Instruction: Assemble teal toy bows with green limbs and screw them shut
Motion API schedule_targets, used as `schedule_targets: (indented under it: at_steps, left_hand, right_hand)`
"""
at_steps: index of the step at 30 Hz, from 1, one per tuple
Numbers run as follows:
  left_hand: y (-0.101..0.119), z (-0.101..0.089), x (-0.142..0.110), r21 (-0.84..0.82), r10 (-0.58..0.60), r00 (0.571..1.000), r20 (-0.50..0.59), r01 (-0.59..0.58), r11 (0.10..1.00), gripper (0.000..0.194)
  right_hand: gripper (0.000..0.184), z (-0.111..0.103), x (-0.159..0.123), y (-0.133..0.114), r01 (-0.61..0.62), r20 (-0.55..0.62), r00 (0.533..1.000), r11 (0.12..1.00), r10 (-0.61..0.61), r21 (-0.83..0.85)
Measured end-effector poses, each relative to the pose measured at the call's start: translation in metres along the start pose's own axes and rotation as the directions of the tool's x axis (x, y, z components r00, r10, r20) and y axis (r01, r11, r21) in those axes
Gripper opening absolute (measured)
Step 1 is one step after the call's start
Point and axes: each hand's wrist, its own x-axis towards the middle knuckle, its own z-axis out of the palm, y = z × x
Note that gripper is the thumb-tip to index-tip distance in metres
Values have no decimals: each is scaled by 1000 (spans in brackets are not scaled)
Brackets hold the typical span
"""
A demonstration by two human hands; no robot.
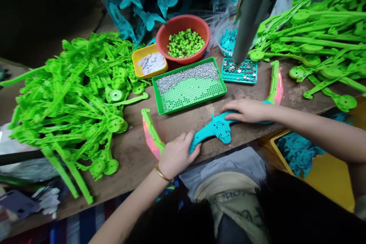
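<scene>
A toy bow (221,129) lies across the front of the table, with a turquoise middle and green-and-pink curved tips pointing away from me. My left hand (177,153) is wrapped round its left arm, the thumb on the near side. Over the right arm of the bow lies my right hand (247,110), its fingers curled on the turquoise part near the middle. Both palms hide parts of the bow. Just beyond it stands a green tray (188,106) with many small silver screws heaped toward its far side.
Heaps of green plastic parts lie at left (94,84) and right (323,45). Behind the tray are a red bowl (183,60) of small green pieces, a yellow box (139,71) and a turquoise tray (240,80) of small discs. A grey post (251,11) rises beside them. A yellow crate (328,187) stands lower right.
</scene>
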Motion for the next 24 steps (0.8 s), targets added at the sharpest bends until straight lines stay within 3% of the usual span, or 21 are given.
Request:
schedule_targets:
  at_steps: [3,6,8,10,11,12,13,14,15,16,17,18,20,22,24]
  left_hand:
    - [7,-1,0,-33,-6,1000,14,6,999,39]
    - [16,-2,1,-59,-19,1000,-2,19,998,36]
    - [23,-3,2,-74,-11,999,-45,7,997,33]
    - [30,-3,3,-89,-2,996,-93,-6,996,29]
    - [32,-3,5,-103,-4,993,-115,-8,995,27]
    - [34,-4,6,-132,-8,990,-140,-10,991,27]
    - [33,-5,7,-176,-15,985,-169,-15,984,28]
    - [30,-7,8,-230,-22,978,-208,-27,973,31]
    - [23,-9,9,-286,-41,965,-258,-36,957,33]
    - [13,-11,10,-335,-88,945,-314,-23,942,34]
    - [0,-13,11,-373,-162,917,-365,15,928,32]
    - [-15,-15,11,-401,-264,877,-401,91,911,27]
    - [-48,-16,11,-439,-475,794,-378,298,848,27]
    - [-75,-14,13,-487,-549,793,-262,383,785,38]
    - [-92,-10,18,-536,-557,808,-191,390,749,55]
  right_hand:
    - [48,-5,-2,4,-31,48,998,999,29,38]
    - [47,-10,-5,5,10,120,993,997,-19,77]
    - [45,-16,-10,1,20,102,995,1000,-22,19]
    - [39,-28,-16,-6,-44,-105,994,997,37,-65]
    - [35,-36,-19,-9,-96,-331,941,993,66,-74]
    - [30,-44,-20,-13,-129,-593,801,991,81,-40]
    - [28,-53,-19,-16,-99,-807,587,995,69,13]
    - [31,-61,-15,-19,-7,-932,360,999,46,47]
    - [39,-68,-8,-22,118,-982,190,992,24,47]
    - [47,-73,1,-24,239,-994,108,970,8,34]
    - [49,-76,12,-27,330,-995,104,943,-1,33]
    - [46,-76,23,-31,379,-990,139,924,-6,48]
    - [32,-72,46,-42,394,-983,184,917,-3,71]
    - [24,-63,68,-61,385,-970,242,919,-9,87]
    - [31,-51,89,-84,385,-946,324,914,-2,130]
